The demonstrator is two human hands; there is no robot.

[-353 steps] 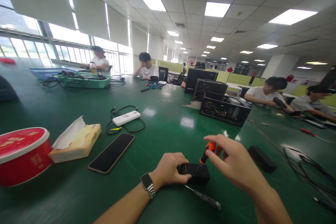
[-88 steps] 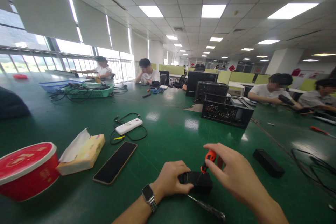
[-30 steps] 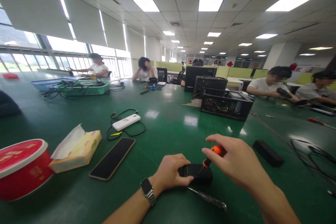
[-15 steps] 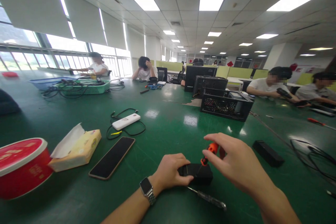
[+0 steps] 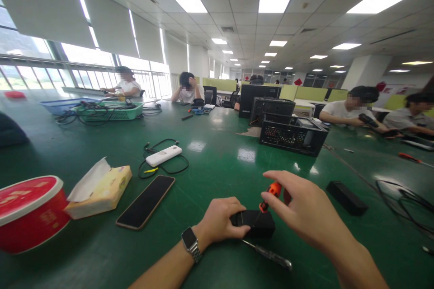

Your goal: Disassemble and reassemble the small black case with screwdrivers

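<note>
A watch (image 5: pixel 189 238) with a dark, rounded rectangular face and silvery link band (image 5: pixel 195 253) circles the left wrist (image 5: pixel 202 236).

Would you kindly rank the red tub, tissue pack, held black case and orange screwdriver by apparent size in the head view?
1. Red tub, cut off by the frame
2. Tissue pack
3. Black case, partly covered by the left hand
4. Orange screwdriver, partly behind the right hand

I've got the block (image 5: pixel 265 226) on the table (image 5: pixel 210 167) in my left hand (image 5: pixel 221 219), a loose screwdriver (image 5: pixel 273 257) just before it. Left of that grip I see phone (image 5: pixel 146 203), tissue pack (image 5: pixel 103 192), then tub (image 5: pixel 34 221); right, a bar (image 5: pixel 347 198); behind, a computer case (image 5: pixel 286 137).
</note>
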